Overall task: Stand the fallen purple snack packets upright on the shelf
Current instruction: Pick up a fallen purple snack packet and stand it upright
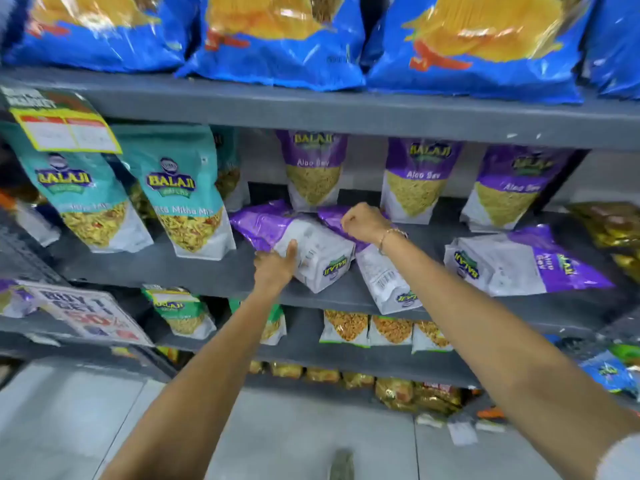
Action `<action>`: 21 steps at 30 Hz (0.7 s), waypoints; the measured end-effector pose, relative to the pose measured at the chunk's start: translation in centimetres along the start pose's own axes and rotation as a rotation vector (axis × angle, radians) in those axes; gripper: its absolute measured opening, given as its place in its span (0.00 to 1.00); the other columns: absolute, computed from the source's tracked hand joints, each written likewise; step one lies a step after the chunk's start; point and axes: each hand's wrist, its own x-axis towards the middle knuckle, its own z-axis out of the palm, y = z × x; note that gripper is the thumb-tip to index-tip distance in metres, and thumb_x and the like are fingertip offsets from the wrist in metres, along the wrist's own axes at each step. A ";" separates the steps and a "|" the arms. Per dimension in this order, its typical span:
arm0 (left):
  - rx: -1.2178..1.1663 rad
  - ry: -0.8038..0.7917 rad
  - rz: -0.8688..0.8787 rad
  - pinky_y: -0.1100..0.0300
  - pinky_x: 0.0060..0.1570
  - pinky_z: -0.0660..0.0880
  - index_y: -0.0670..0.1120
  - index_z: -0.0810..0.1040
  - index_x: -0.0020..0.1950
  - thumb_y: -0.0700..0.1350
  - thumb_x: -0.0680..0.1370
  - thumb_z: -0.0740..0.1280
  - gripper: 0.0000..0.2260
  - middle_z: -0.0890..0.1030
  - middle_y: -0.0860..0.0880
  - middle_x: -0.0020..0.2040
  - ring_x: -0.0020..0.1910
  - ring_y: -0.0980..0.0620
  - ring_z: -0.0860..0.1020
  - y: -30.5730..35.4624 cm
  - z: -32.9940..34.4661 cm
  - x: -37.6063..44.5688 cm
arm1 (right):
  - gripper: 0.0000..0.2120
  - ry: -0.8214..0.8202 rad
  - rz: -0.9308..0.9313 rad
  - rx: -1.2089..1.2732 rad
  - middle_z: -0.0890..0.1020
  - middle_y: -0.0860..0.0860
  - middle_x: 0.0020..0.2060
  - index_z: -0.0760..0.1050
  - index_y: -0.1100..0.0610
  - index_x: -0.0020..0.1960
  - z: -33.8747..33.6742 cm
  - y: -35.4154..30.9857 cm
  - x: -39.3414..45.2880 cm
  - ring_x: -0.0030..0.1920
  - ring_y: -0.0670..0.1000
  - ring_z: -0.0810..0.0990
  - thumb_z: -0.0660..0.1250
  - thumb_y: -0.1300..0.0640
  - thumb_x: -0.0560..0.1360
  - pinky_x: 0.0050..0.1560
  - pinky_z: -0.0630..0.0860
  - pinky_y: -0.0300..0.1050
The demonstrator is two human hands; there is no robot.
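Observation:
Three purple-and-white snack packets lie flat on the grey middle shelf [194, 271]. My left hand [275, 265] grips the lower left side of the leftmost fallen packet [311, 247], thumb on its white face. My right hand [363, 221] is closed on the purple top of the second fallen packet [384, 282], which juts over the shelf edge. A third fallen packet [519, 261] lies to the right, untouched. Behind them three purple Aloo Sev packets stand upright: one at the left [313, 168], one in the middle [417, 178] and one at the right [512, 188].
Teal snack packets [183, 192] stand at the left of the same shelf. Big blue bags [284, 39] fill the shelf above. Smaller packets [346, 327] line the shelf below. A promo sign [86, 310] hangs low left. Golden packets [609, 226] sit at the far right.

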 end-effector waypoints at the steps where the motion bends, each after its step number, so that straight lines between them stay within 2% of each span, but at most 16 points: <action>1: -0.058 -0.052 -0.040 0.48 0.58 0.74 0.36 0.71 0.60 0.63 0.76 0.58 0.30 0.78 0.36 0.58 0.58 0.38 0.77 0.1 0.4 0.7 | 0.12 -0.053 0.031 -0.035 0.81 0.65 0.46 0.79 0.65 0.44 0.4 0.0 0.9 0.54 0.63 0.79 0.57 0.64 0.72 0.50 0.76 0.47; 2: -0.162 -0.116 -0.106 0.49 0.51 0.78 0.40 0.74 0.58 0.65 0.75 0.59 0.29 0.79 0.39 0.54 0.53 0.39 0.80 0.3 0.5 1.0 | 0.12 -0.084 0.054 -0.056 0.80 0.66 0.50 0.78 0.66 0.47 0.7 -0.1 1.3 0.54 0.63 0.79 0.57 0.63 0.73 0.46 0.73 0.45; 3: -0.276 -0.156 -0.167 0.50 0.46 0.80 0.42 0.74 0.60 0.65 0.73 0.61 0.29 0.79 0.41 0.54 0.51 0.41 0.80 0.8 0.4 1.4 | 0.12 -0.115 0.074 -0.087 0.79 0.67 0.54 0.76 0.68 0.50 0.8 -0.4 1.8 0.55 0.63 0.78 0.57 0.63 0.74 0.44 0.71 0.45; 4: -0.374 -0.194 -0.258 0.49 0.45 0.80 0.43 0.73 0.64 0.65 0.72 0.63 0.31 0.78 0.42 0.58 0.53 0.42 0.80 0.8 0.7 2.1 | 0.13 -0.156 0.084 -0.121 0.78 0.67 0.56 0.75 0.69 0.52 1.3 -0.7 2.3 0.56 0.64 0.78 0.57 0.62 0.75 0.44 0.71 0.46; 6: -0.491 -0.210 -0.315 0.45 0.50 0.79 0.43 0.68 0.69 0.66 0.69 0.67 0.37 0.74 0.43 0.66 0.60 0.42 0.77 1.2 1.0 2.7 | 0.14 -0.175 0.039 -0.188 0.77 0.68 0.59 0.74 0.69 0.56 1.6 -1.1 2.9 0.59 0.64 0.77 0.57 0.61 0.75 0.50 0.73 0.48; 8: -0.570 -0.210 -0.348 0.41 0.53 0.78 0.44 0.67 0.70 0.66 0.65 0.70 0.41 0.73 0.44 0.68 0.61 0.41 0.76 1.3 1.2 2.9 | 0.16 -0.243 -0.001 -0.252 0.75 0.67 0.61 0.72 0.68 0.59 2.1 -1.3 3.8 0.61 0.64 0.75 0.56 0.61 0.77 0.54 0.72 0.48; 10: -0.667 -0.220 -0.380 0.39 0.52 0.78 0.45 0.68 0.70 0.63 0.65 0.73 0.40 0.73 0.43 0.68 0.60 0.40 0.77 1.2 1.4 2.9 | 0.16 -0.300 0.008 -0.286 0.73 0.66 0.63 0.71 0.67 0.61 2.6 -1.3 4.5 0.62 0.63 0.73 0.54 0.60 0.78 0.55 0.71 0.46; 13: -0.715 -0.237 -0.367 0.43 0.44 0.80 0.43 0.69 0.69 0.58 0.68 0.73 0.34 0.76 0.43 0.64 0.56 0.42 0.79 1.2 1.2 2.5 | 0.18 -0.308 0.038 -0.269 0.72 0.66 0.65 0.71 0.67 0.62 2.6 -1.4 4.6 0.62 0.62 0.73 0.50 0.57 0.81 0.52 0.69 0.44; 15: -0.711 -0.264 -0.345 0.42 0.46 0.79 0.41 0.68 0.68 0.54 0.71 0.72 0.30 0.78 0.42 0.62 0.54 0.43 0.80 1.2 0.9 2.6 | 0.18 -0.354 0.037 -0.235 0.76 0.66 0.60 0.73 0.65 0.57 2.7 -1.5 4.9 0.57 0.61 0.76 0.49 0.57 0.81 0.46 0.71 0.42; 16: -0.707 -0.267 -0.335 0.42 0.45 0.79 0.41 0.68 0.67 0.52 0.72 0.71 0.28 0.78 0.41 0.62 0.53 0.43 0.80 1.2 0.7 2.7 | 0.17 -0.374 0.045 -0.208 0.79 0.64 0.50 0.75 0.61 0.50 3.0 -1.4 5.1 0.48 0.59 0.78 0.49 0.56 0.81 0.40 0.72 0.40; 17: -0.701 -0.269 -0.319 0.44 0.42 0.79 0.41 0.68 0.67 0.51 0.73 0.71 0.27 0.79 0.41 0.61 0.52 0.44 0.80 1.2 0.5 2.5 | 0.17 -0.386 0.068 -0.134 0.77 0.59 0.39 0.72 0.57 0.41 3.1 -1.3 5.2 0.37 0.54 0.75 0.50 0.54 0.81 0.32 0.70 0.39; 18: -0.698 -0.271 -0.310 0.47 0.39 0.79 0.41 0.68 0.67 0.49 0.74 0.71 0.26 0.79 0.41 0.61 0.52 0.44 0.80 1.3 0.4 2.2 | 0.18 -0.391 0.101 -0.030 0.72 0.54 0.32 0.67 0.54 0.35 3.0 -1.1 5.2 0.31 0.50 0.70 0.51 0.50 0.81 0.30 0.66 0.39; 19: -0.695 -0.273 -0.300 0.49 0.36 0.79 0.40 0.65 0.68 0.48 0.74 0.71 0.27 0.78 0.42 0.61 0.53 0.45 0.80 1.4 0.2 2.1 | 0.18 -0.393 0.134 0.075 0.69 0.52 0.29 0.65 0.53 0.34 2.8 -1.0 5.3 0.29 0.49 0.66 0.54 0.46 0.80 0.30 0.63 0.40; 21: -0.679 -0.271 -0.262 0.48 0.39 0.80 0.41 0.60 0.67 0.47 0.72 0.73 0.30 0.76 0.43 0.63 0.55 0.46 0.80 1.4 -0.3 2.1 | 0.17 -0.445 0.138 0.190 0.70 0.53 0.31 0.69 0.55 0.40 2.0 -0.5 5.5 0.31 0.48 0.66 0.59 0.41 0.76 0.33 0.62 0.41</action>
